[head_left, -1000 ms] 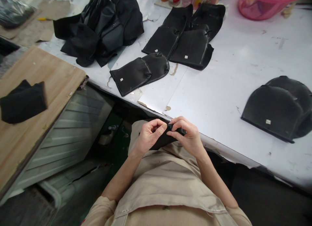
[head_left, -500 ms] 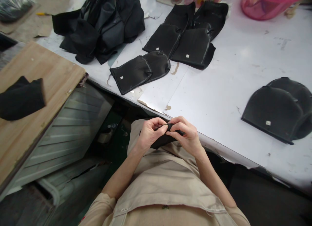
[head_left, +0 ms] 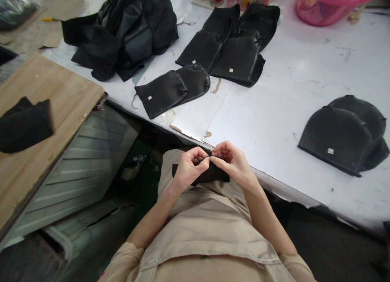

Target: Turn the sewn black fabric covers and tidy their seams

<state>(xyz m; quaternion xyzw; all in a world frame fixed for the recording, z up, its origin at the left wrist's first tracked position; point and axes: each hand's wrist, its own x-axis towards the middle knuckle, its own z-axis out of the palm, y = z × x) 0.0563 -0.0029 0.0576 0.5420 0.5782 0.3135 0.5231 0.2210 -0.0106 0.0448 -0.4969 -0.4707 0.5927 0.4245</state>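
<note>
A piece of black fabric [head_left: 210, 175] lies across my lap by the table's front edge. My left hand [head_left: 190, 165] pinches its upper edge between thumb and fingers. Close beside it, my right hand [head_left: 232, 162] grips the same edge, the two thumbs nearly meeting. Part of the fabric is hidden behind the fingers. Beyond my hands, two overlapping black sewn pieces [head_left: 163, 93] with a small white sticker rest on the white table. More such black pieces [head_left: 236, 57] lie behind them, and a rounded stack [head_left: 335, 136] sits at the right.
A heap of black material [head_left: 131, 34] covers the back left of the white table [head_left: 256, 123]. A pink basket [head_left: 332, 10] stands at the back right. On the wooden board [head_left: 70, 83] at left lies another black cloth piece [head_left: 26, 125].
My right fingers have shifted along the fabric's edge, and the thumb now lies straighter. More of the fabric shows below my hands. The whole view has moved slightly.
</note>
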